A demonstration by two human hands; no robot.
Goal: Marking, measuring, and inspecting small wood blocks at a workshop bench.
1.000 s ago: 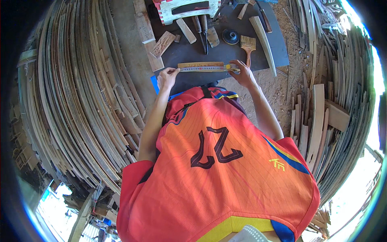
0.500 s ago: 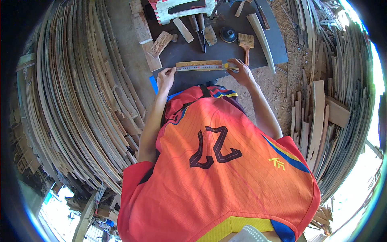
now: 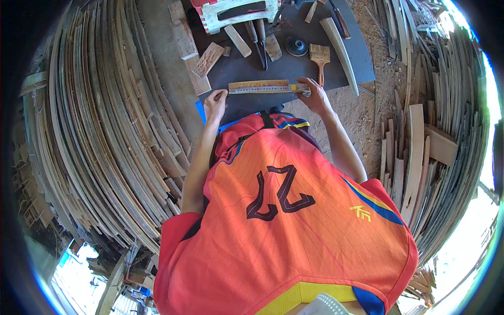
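A measuring tape [image 3: 254, 90] is stretched along a narrow wood piece [image 3: 258, 82] near the front of the dark worktable [image 3: 249, 105]. My left hand [image 3: 215, 105] pinches the tape's left end, at the wood's left end. My right hand [image 3: 314, 97] grips the yellow-and-silver tape case [image 3: 296, 86] beside the right end. A paintbrush [image 3: 320, 56] lies just behind my right hand.
The table holds wood blocks [image 3: 237, 40], long-handled tools [image 3: 258, 44], a black disc [image 3: 296, 45], a curved pale slat [image 3: 340, 56] and a white-and-red step stool [image 3: 235, 13]. Tall stacks of wooden strips [image 3: 100, 131] flank me left and right [image 3: 446, 173].
Over the last second, my hands, the tape and the wood piece have shifted very slightly leftward in the picture, along with the table. The grip of both hands looks much the same.
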